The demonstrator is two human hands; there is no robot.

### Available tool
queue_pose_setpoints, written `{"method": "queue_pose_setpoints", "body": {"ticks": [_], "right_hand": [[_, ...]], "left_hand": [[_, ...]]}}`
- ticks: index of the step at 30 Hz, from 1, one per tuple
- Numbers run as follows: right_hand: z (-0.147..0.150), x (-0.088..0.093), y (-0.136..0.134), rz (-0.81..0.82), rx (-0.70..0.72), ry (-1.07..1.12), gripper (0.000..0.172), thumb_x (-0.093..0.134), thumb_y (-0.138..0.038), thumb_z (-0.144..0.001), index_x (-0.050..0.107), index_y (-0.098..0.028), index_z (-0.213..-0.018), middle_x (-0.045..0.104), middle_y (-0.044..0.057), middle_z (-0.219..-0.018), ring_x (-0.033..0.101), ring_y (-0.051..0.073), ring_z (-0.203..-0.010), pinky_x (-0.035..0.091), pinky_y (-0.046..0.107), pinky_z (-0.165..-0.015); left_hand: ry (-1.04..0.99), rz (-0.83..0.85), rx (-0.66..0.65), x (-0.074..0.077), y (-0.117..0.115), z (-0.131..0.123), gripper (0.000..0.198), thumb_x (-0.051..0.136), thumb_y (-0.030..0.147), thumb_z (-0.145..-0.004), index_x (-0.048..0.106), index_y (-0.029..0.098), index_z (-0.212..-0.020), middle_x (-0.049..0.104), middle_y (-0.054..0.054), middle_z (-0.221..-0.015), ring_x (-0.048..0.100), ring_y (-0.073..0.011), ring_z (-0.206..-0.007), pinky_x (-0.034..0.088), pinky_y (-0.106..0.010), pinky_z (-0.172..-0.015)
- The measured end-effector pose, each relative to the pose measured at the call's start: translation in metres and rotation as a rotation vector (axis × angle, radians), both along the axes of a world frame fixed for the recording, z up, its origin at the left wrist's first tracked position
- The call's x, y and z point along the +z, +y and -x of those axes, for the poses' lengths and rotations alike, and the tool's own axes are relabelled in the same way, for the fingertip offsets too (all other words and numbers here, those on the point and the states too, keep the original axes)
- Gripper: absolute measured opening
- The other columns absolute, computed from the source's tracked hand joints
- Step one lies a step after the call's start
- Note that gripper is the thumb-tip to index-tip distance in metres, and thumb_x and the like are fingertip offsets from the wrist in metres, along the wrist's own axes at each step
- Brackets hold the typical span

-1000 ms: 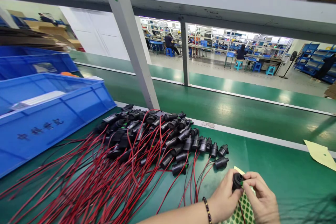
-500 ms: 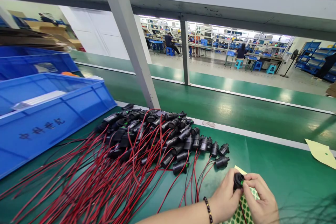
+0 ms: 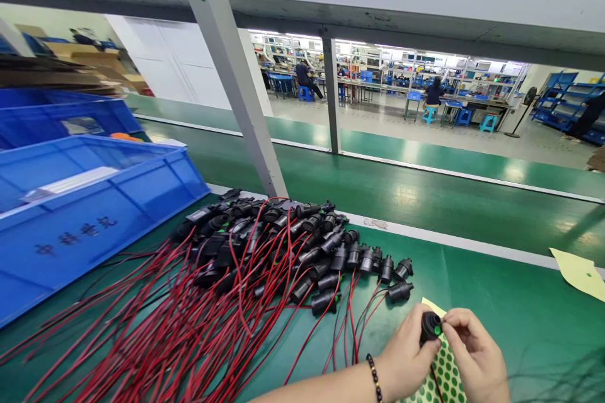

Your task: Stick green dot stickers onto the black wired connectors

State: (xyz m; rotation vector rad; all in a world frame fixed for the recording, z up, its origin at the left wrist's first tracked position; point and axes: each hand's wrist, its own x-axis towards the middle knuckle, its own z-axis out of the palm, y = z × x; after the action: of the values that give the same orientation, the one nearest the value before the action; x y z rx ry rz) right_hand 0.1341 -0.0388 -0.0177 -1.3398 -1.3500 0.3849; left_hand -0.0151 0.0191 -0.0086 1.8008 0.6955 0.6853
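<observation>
My left hand [image 3: 410, 352] is closed around a black cylindrical part [image 3: 428, 327] with a narrow stub at its end and a thin wire hanging below. A round green sticker [image 3: 437, 330] shows on the part's end face. At its right edge, the thumb and forefinger of my right hand [image 3: 475, 352] are pinched together; whether anything small is between them is hidden. Under both hands lies a pale yellow sheet of green dots [image 3: 447, 368]. To the left is a heap of similar black parts [image 3: 302, 245] with long red and black wires [image 3: 189, 327], some bearing green dots.
Blue plastic bins [image 3: 94, 214] stand at the left. A slanted grey post [image 3: 231, 75] rises behind the heap, under an overhead shelf [image 3: 401, 6]. A pale yellow paper piece [image 3: 579, 274] lies at the right on the green table [image 3: 520, 302]. People sit at far benches.
My right fingertips have moved slightly right from the part's face to its edge, and the green sticker on it now shows more fully. My left hand keeps its hold.
</observation>
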Motion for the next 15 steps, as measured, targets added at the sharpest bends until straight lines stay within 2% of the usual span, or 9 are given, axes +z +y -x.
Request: {"method": "queue_pose_setpoints", "body": {"ticks": [2,4,10,15], "right_hand": [[-0.002,0.0022,-0.0017,-0.105,0.006,-0.197,0.008,0.056,-0.021,-0.09,0.063,-0.021,-0.092,0.066,0.005,-0.087,0.067,0.016,-0.081,0.057,0.02,-0.069],[-0.0028,0.0042,-0.0039,-0.199,0.019,-0.342,0.015,0.054,-0.016,-0.09,0.062,-0.021,-0.1,0.066,0.006,-0.094,0.068,0.017,-0.087,0.057,0.021,-0.073],[-0.0054,0.0037,-0.0059,-0.259,0.046,-0.7,0.017,0.052,-0.018,-0.091,0.064,-0.018,-0.102,0.065,0.011,-0.101,0.069,0.018,-0.086,0.059,0.021,-0.07],[-0.0067,0.0072,-0.0024,-0.319,0.066,-0.799,0.016,0.051,-0.016,-0.09,0.062,-0.014,-0.102,0.064,0.013,-0.1,0.069,0.018,-0.085,0.058,0.021,-0.072]], "left_hand": [[-0.019,0.01,-0.001,-0.0002,0.0003,0.0002,0.025,0.05,0.011,-0.076,0.043,0.019,-0.097,0.051,-0.003,-0.09,0.05,-0.022,-0.085,0.04,-0.035,-0.077],[-0.047,0.017,0.005,-0.0018,0.0006,-0.0005,0.023,0.049,0.012,-0.076,0.043,0.019,-0.097,0.051,-0.003,-0.089,0.05,-0.0218,-0.084,0.04,-0.035,-0.076],[-0.111,0.024,0.033,-0.009,0.001,-0.0041,0.021,0.046,0.01,-0.075,0.043,0.019,-0.095,0.05,-0.002,-0.085,0.049,-0.0204,-0.08,0.04,-0.033,-0.072],[-0.084,0.015,0.043,-0.0083,-0.0008,-0.0032,0.026,0.044,0.008,-0.074,0.043,0.019,-0.097,0.05,-0.002,-0.085,0.05,-0.0206,-0.079,0.041,-0.034,-0.073]]}}
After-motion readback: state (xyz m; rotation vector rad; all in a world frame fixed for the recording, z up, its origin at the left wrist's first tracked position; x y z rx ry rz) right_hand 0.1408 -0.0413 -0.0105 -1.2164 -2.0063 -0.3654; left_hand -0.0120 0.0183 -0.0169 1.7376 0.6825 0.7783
